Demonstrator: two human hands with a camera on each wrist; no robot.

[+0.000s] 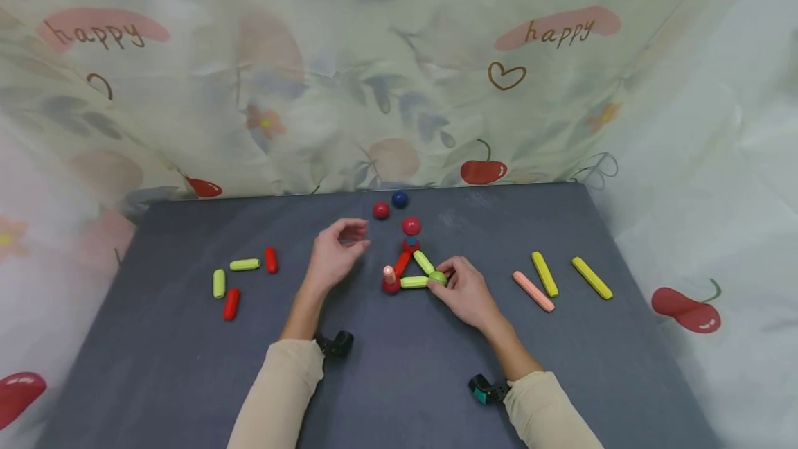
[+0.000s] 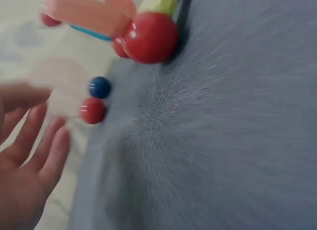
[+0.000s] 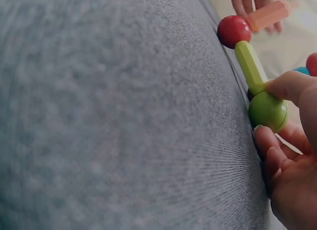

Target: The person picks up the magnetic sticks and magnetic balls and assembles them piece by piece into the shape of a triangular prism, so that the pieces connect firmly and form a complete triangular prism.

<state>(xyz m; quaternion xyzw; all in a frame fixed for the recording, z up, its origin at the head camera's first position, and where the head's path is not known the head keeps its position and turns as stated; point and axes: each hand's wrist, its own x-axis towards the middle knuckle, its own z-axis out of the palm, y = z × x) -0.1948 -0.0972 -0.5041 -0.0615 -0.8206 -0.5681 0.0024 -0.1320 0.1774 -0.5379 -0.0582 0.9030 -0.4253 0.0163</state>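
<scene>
Across dark grey tabletop [image 1: 405,393] before cherry-printed cloth [image 1: 399,89], head view, logged at centre a triangle of balls and sticks [image 1: 414,283], green ball [image 1: 438,277] at lower-right corner pinched by right hand [image 1: 469,294], left hand [image 1: 335,253] left of centre, loosely curved, holding nothing. Left wrist view: saw left fingers apart at lower left, blue ball [image 2: 100,87] and loose red ball [image 2: 92,110] at left, red corner ball [image 2: 151,38] at top centre. Right wrist view: saw right thumb and fingers clamped on green ball at right, lime stick [image 3: 250,66] running up to red corner ball.
</scene>
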